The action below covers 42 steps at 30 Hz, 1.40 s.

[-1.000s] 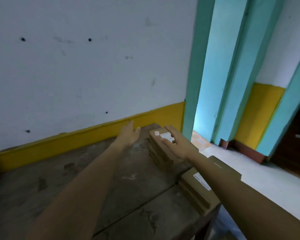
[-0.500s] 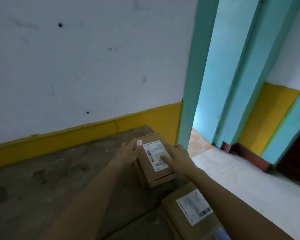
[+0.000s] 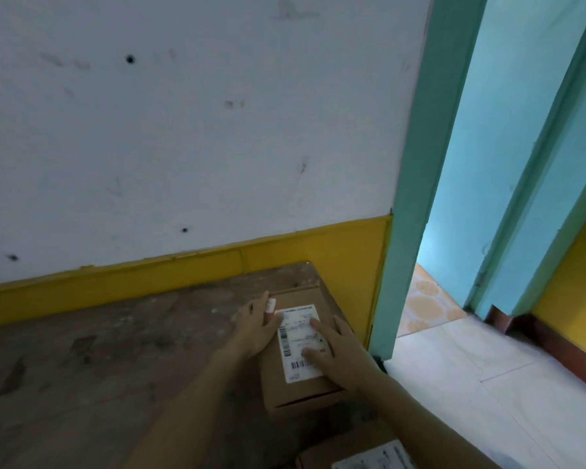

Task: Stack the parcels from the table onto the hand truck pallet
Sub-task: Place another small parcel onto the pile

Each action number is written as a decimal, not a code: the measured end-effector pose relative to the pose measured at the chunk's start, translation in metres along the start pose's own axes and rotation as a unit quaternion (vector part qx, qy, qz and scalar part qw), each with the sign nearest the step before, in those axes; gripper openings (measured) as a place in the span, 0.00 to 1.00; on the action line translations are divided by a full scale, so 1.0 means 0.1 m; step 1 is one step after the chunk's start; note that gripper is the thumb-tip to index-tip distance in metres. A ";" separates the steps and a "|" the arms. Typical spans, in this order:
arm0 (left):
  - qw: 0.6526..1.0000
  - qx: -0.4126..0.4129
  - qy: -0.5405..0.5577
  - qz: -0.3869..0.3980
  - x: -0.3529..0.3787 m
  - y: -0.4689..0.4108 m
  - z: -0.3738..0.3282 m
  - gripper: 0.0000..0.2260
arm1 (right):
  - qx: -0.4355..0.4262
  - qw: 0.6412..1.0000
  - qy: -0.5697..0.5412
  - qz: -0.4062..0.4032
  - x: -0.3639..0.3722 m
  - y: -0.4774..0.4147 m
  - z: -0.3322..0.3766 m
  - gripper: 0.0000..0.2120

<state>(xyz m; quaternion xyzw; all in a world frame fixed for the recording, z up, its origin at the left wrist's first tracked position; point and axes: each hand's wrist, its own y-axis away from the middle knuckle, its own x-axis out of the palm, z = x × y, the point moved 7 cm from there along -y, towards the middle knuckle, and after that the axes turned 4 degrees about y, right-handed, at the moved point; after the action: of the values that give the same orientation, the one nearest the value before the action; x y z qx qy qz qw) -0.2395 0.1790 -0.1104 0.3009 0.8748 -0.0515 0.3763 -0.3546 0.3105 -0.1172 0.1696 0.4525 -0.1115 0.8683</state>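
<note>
The left hand (image 3: 257, 328) lies along the left long edge of a brown cardboard parcel (image 3: 301, 392). Its fingers are straight and together, with the tips resting on the parcel's top near a small white sticker. The right hand (image 3: 344, 353) lies flat on top of the same parcel. Its fingers are spread and straight, the forefinger and thumb pressing on the white shipping label (image 3: 296, 336), and the outer fingers reach toward the right edge. Neither hand is curled round the parcel, so it is touched but not yet gripped or lifted.

The parcel lies directly between the two hands, with its long axis running away from the person toward the wall. Both hands are equally near, one on each long side, which looks well placed for a two-handed lift. Both forearms reach forward from the lower edge of the view and converge on it.

The parcel rests on the far right corner of a worn, dark table (image 3: 99, 350). A second parcel (image 3: 349, 450) sits nearer the person, partly cut off. A teal door frame (image 3: 406, 198) and a pale tiled floor (image 3: 471, 384) lie to the right. The hand truck pallet is out of view.
</note>
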 end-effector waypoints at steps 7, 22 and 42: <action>0.992 -0.006 0.114 -0.047 0.04 0.01 -0.04 0.32 | 0.001 1.000 -0.017 -0.015 0.00 -0.07 -0.01 0.33; 0.978 0.019 0.161 -0.135 -0.64 0.32 -0.27 0.32 | -0.058 0.997 -0.016 -0.045 -0.37 0.08 0.65 0.33; 0.947 0.056 0.185 -0.255 -2.81 2.39 0.93 0.22 | -0.134 0.986 -0.077 -0.064 0.51 1.24 3.25 0.32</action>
<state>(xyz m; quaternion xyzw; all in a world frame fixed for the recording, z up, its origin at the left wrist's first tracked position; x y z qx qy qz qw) 0.1045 0.2069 0.0503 0.0925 0.9723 -0.1384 0.1642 -0.0398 0.2939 0.0379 0.0136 0.4052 -0.1180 0.9065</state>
